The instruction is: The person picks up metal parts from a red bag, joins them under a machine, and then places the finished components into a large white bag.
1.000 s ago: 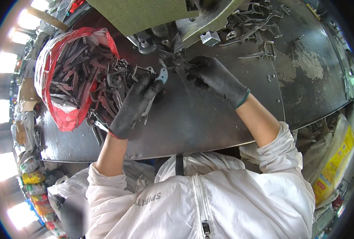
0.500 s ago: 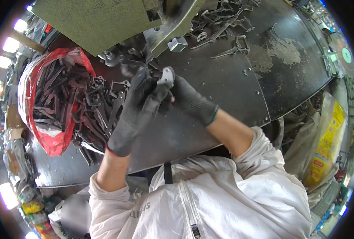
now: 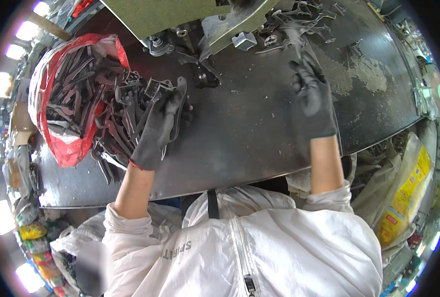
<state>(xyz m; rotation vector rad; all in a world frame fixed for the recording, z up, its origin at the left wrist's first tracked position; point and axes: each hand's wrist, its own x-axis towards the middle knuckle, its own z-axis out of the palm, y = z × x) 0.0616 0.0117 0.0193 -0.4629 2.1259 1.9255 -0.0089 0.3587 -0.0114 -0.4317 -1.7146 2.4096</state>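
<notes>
My left hand (image 3: 156, 129), in a dark glove, rests at the edge of a heap of dark flat metal parts (image 3: 116, 116) and is closed on one long flat metal part (image 3: 178, 106). The heap spills out of a red plastic bag (image 3: 64, 143) on the left of the steel table (image 3: 239, 133). My right hand (image 3: 313, 101), also gloved, reaches up to the right with its fingers apart and nothing gripped. Its fingertips point at a second pile of metal parts (image 3: 299, 22) at the far right of the table; one blurred part lies just beyond them.
A green machine body (image 3: 170, 15) with a grey metal fixture (image 3: 230, 29) stands at the table's far edge between the two piles. A yellow bag (image 3: 403, 198) lies below the table at the right. Packets and bags crowd the floor at the left.
Both hands were together at the machine's fixture. Now my right hand has swung out to the right pile and my left hand has dropped back to the heap by the red bag.
</notes>
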